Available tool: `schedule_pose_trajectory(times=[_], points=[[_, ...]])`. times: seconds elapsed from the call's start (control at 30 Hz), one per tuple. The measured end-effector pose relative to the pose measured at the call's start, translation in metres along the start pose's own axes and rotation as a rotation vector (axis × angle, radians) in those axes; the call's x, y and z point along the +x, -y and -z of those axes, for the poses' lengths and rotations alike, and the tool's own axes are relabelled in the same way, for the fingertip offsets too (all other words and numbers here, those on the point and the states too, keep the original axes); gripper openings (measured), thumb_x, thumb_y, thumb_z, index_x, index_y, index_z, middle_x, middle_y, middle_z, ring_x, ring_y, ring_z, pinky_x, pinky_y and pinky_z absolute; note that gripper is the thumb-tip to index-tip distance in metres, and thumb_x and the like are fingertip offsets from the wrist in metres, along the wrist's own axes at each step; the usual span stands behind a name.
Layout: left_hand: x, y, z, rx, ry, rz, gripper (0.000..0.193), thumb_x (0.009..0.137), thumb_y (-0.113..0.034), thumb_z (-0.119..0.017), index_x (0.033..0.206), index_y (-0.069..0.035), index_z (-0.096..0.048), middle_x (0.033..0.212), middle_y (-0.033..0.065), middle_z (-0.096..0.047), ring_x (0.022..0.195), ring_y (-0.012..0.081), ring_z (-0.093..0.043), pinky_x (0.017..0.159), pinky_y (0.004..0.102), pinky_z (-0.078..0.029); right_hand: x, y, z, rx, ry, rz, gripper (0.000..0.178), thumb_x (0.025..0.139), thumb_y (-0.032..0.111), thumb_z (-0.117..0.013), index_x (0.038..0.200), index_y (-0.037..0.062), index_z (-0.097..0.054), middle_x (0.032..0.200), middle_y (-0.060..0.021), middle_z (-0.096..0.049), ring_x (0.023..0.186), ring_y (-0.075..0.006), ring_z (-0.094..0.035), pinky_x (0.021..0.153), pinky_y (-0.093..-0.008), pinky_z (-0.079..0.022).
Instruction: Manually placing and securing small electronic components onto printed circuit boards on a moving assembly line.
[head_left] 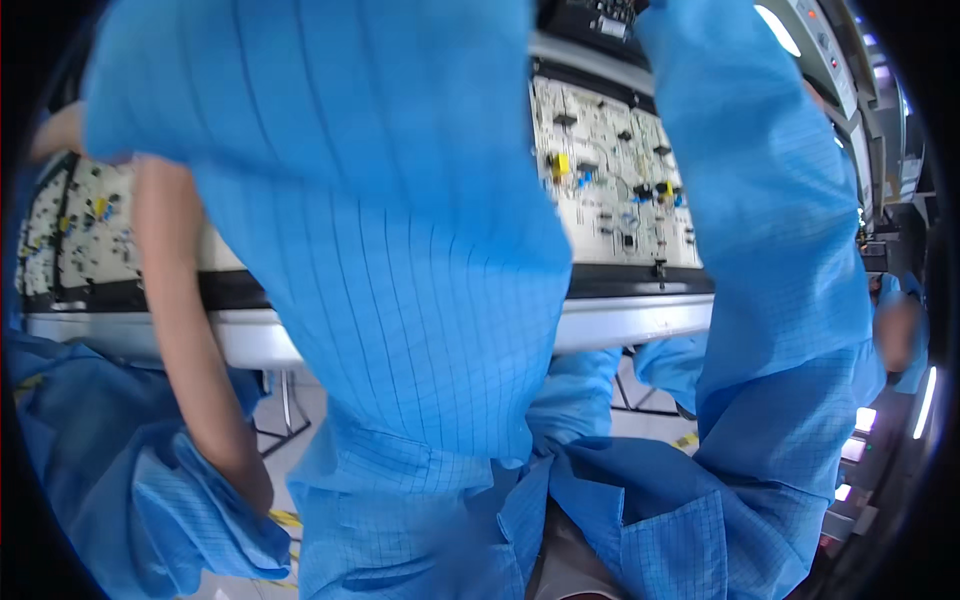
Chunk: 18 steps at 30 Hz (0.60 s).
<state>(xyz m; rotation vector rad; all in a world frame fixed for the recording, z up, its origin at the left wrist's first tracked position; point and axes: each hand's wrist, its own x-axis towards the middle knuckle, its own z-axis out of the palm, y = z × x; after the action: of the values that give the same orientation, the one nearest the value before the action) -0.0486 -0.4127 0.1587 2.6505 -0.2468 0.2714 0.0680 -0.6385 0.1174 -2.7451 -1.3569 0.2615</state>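
Observation:
My left sleeve (400, 240), blue with dark grid lines, rises through the middle of the head view and covers much of the bench; my left hand does not show. Along the right side my right sleeve (770, 200) reaches up past the top edge, and that hand is out of view too. Between the sleeves lies a pale circuit board (615, 215) with black, yellow and blue parts, set in a dark frame. What either hand holds or touches cannot be seen. At far left is a patch of bare skin (60, 135); whose it is stays unclear.
A co-worker's bare forearm (185, 290) crosses the bench edge at left, close to my left sleeve. More populated boards (95, 225) lie beyond it. A silver rail (640, 322) runs along the front. Another person (897, 330) appears blurred at far right.

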Motion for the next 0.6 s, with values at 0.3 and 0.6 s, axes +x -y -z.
schedule_pose_trajectory(times=[0.3,0.6], points=[[-0.013,0.036,-0.077,-0.195,0.162,0.130,0.039,0.094,-0.033,-0.057,0.095,0.002,-0.071,0.086,0.0171,-0.069,0.080,0.0240,-0.067,0.078,0.0353,-0.052,0.010,-0.016,-0.017,-0.454,0.119,-0.018,0.012,0.073,0.006,-0.060,0.082,0.0005,-0.067,0.077,-0.0178,-0.065,0.072,-0.0318,-0.063,0.066,-0.0399,-0.049],[-0.012,0.032,-0.078,-0.198,0.123,0.098,0.040,0.093,-0.034,-0.057,0.095,0.003,-0.070,0.084,0.0156,-0.069,0.078,0.0224,-0.066,0.075,0.0339,-0.052,-0.003,-0.022,-0.022,-0.819,0.025,0.290,0.010,0.075,0.011,-0.060,0.075,0.0020,-0.063,0.074,-0.0163,-0.060,0.080,-0.0331,-0.063,0.073,-0.0432,-0.050]])
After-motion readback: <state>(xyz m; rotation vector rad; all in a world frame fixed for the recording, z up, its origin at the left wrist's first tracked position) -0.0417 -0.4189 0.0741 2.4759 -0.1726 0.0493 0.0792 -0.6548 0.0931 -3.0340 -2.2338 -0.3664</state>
